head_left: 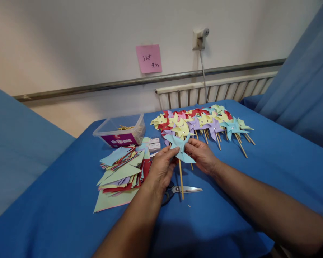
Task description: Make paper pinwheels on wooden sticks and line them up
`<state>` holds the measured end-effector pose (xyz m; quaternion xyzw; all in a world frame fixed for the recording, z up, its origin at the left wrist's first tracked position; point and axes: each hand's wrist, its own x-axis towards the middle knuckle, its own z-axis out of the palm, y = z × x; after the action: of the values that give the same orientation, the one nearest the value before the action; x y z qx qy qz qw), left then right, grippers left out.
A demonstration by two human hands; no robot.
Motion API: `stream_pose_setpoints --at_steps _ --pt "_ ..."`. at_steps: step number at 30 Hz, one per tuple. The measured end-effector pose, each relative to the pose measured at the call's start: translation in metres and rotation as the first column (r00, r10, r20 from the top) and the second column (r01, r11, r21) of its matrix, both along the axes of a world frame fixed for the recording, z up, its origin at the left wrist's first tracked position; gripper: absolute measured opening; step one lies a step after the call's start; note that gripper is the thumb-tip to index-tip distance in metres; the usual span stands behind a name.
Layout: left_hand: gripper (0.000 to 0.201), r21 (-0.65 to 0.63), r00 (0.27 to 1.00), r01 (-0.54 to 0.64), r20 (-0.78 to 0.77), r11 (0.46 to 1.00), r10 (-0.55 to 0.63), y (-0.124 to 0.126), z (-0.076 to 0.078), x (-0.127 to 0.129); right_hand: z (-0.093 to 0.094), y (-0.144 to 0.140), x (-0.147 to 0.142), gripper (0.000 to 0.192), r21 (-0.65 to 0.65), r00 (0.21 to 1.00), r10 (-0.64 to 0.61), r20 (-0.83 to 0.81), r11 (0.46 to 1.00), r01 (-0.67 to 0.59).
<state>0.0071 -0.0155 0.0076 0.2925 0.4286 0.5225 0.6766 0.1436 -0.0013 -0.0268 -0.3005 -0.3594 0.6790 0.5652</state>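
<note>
A light blue paper pinwheel on a wooden stick is held up between my two hands. My left hand grips it from the left, thumb on the paper near the centre. On the other side, the fingers of my right hand pinch the right blades; the fingertips behind the paper are hidden. Below the pinwheel lies a pair of scissors with dark handles, its blades pointing right. The stick's lower end passes in front of the blades.
Many finished pinwheels lie piled at the back. To the left are stacked coloured paper pieces, a clear plastic box of sticks and small white boxes. A blue cloth covers the table; a radiator stands behind.
</note>
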Motion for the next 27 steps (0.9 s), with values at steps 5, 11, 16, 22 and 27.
stream_pose_setpoints --at_steps 5,11,16,22,27 --pt "0.025 0.030 0.999 0.016 -0.030 0.999 -0.015 0.000 0.000 0.001 -0.002 0.003 0.003 0.033 -0.007 1.000 0.012 0.003 1.000 -0.012" --pt "0.028 0.076 0.997 0.009 -0.082 0.997 -0.003 0.002 -0.002 -0.002 0.003 0.005 0.006 0.036 0.004 0.999 -0.029 -0.044 1.000 0.029" --pt "0.030 0.076 0.995 0.012 -0.104 0.997 -0.004 0.000 -0.004 0.001 0.003 0.003 0.004 0.038 0.053 0.998 -0.035 0.054 0.998 0.032" --pt "0.030 0.067 0.991 0.010 -0.134 0.998 -0.001 0.001 -0.008 0.003 -0.001 0.000 -0.001 0.038 0.030 0.989 -0.073 0.132 0.997 0.070" --pt "0.030 0.073 0.992 0.016 -0.130 0.997 -0.006 0.002 -0.010 0.002 0.001 0.000 0.000 0.040 0.012 0.992 -0.046 0.114 0.999 0.044"
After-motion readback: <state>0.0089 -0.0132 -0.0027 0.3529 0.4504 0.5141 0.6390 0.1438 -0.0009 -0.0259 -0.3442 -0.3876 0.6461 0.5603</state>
